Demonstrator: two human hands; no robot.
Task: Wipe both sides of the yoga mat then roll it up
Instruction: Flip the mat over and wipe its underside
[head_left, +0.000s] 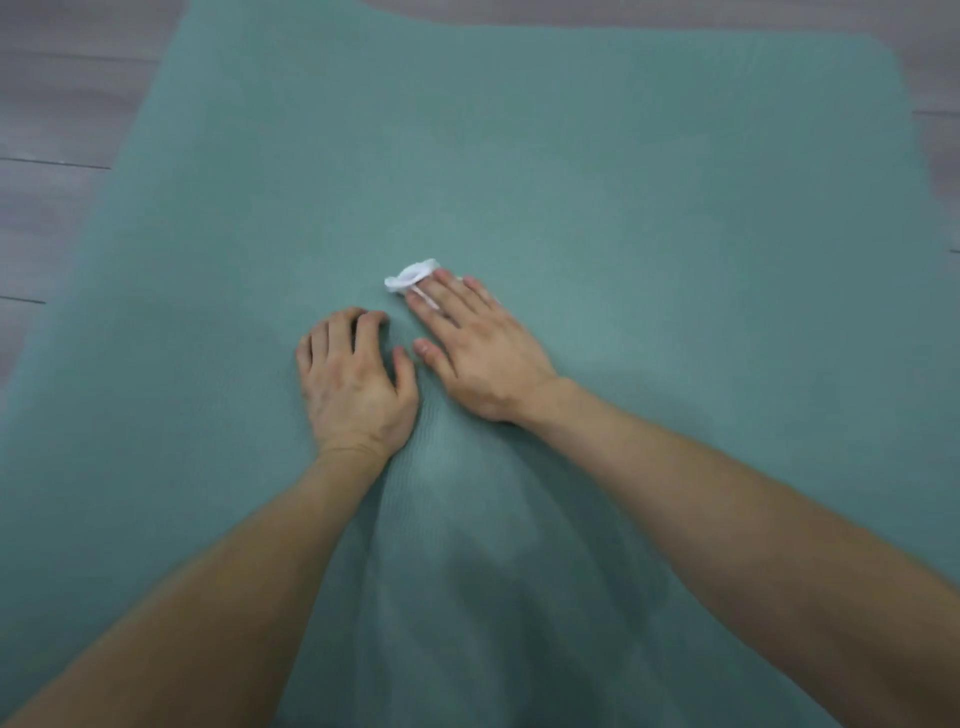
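A teal green yoga mat (623, 182) lies unrolled and flat, filling most of the head view, with its far rounded corner at the upper right. My right hand (478, 348) lies flat on the mat with straight fingers pressing a small crumpled white wipe (410, 275), which sticks out beyond the fingertips. My left hand (353, 379) rests on the mat just left of the right hand, its fingers bent with the tips on the surface, and it holds nothing.
Grey wood-look floor (57, 114) shows along the left side, across the top and at the right edge beyond the mat. A soft shadow falls on the mat between my forearms.
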